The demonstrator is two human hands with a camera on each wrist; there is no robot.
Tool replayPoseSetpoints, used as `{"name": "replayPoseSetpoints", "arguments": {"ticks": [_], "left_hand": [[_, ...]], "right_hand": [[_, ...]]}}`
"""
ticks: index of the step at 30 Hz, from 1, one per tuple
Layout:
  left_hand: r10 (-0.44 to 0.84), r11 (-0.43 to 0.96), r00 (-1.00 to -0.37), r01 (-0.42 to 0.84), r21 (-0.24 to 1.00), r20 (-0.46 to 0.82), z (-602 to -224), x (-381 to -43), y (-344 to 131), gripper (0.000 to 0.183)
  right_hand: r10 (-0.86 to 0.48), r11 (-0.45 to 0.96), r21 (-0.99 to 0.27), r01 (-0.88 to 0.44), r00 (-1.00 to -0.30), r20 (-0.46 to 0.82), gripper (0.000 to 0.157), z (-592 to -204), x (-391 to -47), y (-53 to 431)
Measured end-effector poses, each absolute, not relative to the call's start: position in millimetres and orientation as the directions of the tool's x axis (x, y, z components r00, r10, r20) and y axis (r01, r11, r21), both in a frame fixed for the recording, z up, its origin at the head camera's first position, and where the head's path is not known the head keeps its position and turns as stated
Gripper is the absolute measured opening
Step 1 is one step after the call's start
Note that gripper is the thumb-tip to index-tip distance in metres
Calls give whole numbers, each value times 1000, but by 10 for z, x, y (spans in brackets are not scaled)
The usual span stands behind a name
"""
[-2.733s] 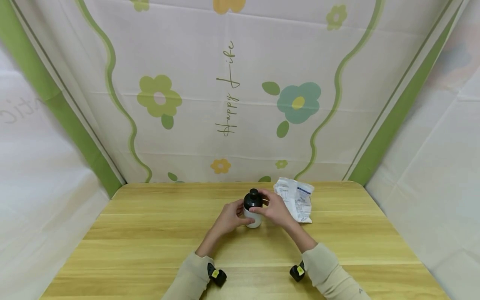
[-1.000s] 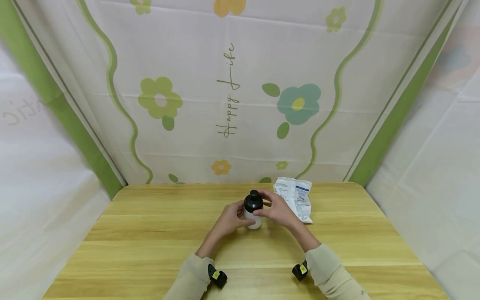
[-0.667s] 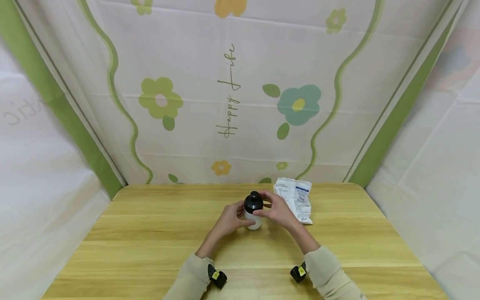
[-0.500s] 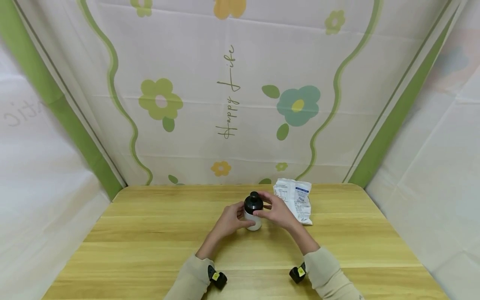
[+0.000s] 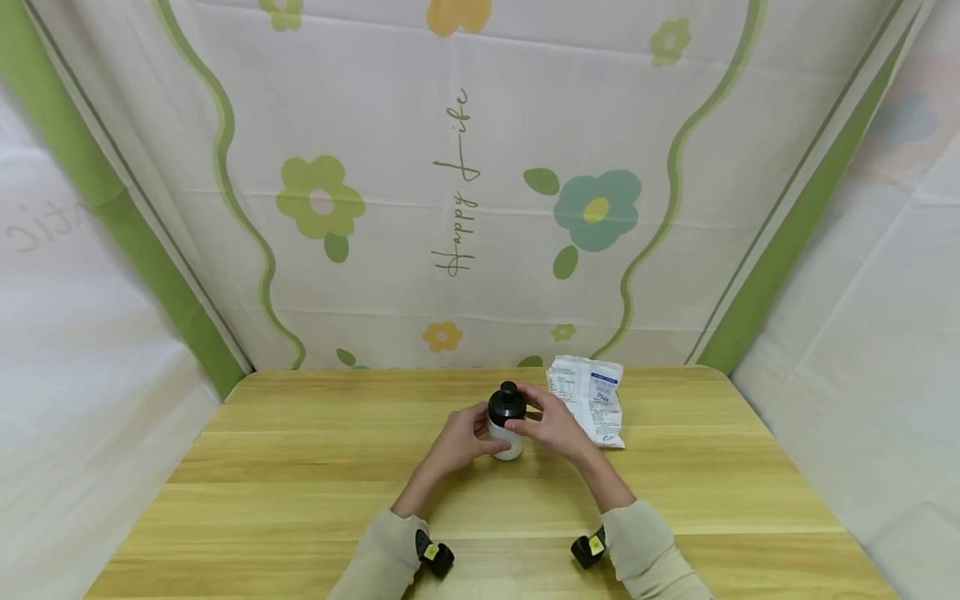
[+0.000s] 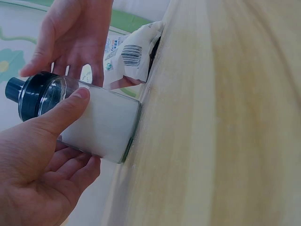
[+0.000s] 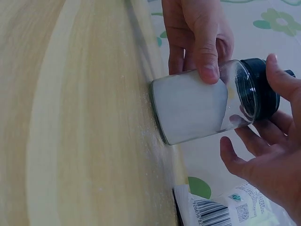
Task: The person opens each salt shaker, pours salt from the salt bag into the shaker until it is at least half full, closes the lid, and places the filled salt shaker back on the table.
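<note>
A clear glass jar (image 6: pixel 110 122), mostly filled with white powder or fine grains, stands upright on the wooden table. Its black lid (image 5: pixel 507 410) has a short raised spout or knob on top. My left hand (image 5: pixel 456 439) grips the glass body, the thumb lying across the near side and the fingers curled behind. On the lid's right side my right hand (image 5: pixel 553 422) holds on, thumb (image 7: pixel 277 77) on one side and fingers on the other. Part of the lid is hidden behind the right thumb in the right wrist view. The lid sits on the jar's mouth.
A crumpled white printed bag (image 5: pixel 596 408) lies just behind and right of the right hand, near the table's back edge. White specks (image 7: pixel 143 134) dot the table (image 5: pixel 300 483) by the jar's base. A flowered cloth (image 5: pixel 390 275) hangs behind, with white cloth at both sides.
My right wrist has swung slightly left while its fingers stay around the lid. The left hand and jar hold nearly still. The bag has not visibly moved in the last second.
</note>
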State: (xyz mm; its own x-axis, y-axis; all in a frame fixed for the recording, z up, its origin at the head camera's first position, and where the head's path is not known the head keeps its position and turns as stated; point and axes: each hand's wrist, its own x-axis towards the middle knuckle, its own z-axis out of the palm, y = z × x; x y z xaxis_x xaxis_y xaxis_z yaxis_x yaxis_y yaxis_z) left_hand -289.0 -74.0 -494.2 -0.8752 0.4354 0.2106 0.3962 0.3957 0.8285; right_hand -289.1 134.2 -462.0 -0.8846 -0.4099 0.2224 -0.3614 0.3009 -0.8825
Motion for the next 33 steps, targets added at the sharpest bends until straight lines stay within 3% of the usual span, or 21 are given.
{"name": "replayPoseSetpoints", "arguments": {"ticks": [27,33], "left_hand": [[431,390,-877,395,832,214,-4944,-2907,-739,54],[426,390,-882,379,839,201,-4947,-2903,-737,52]], "right_hand": [[-424,283,-895,-345,-882,206,65,-4677,-2907,1328],[-408,290,-896,-337,-890,203,58,-4681,-2893,1320]]}}
